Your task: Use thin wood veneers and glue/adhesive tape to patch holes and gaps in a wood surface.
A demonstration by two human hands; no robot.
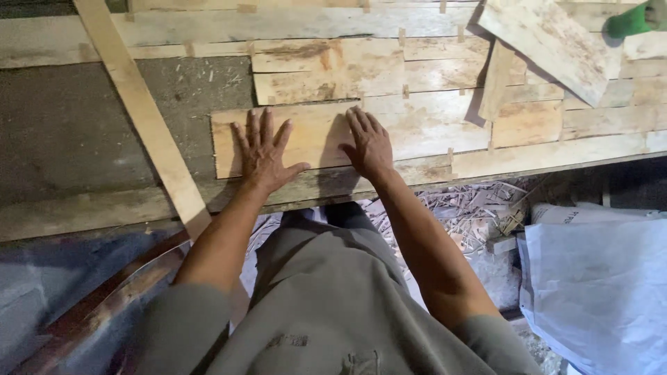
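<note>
- Left hand (262, 151), fingers splayed, presses flat on a thin wood veneer sheet (417, 132) at frame centre.
- Right hand (369, 144), fingers loosely extended, rests flat beside it, grasping nothing.

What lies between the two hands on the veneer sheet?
Only bare veneer sheet, shaded by the right hand, lies between it and the left hand, in the head view.

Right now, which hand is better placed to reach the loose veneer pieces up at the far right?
Probably the right hand: it lies flat on the veneer sheet, nearer the loose pieces; the left hand is farther away.
</note>
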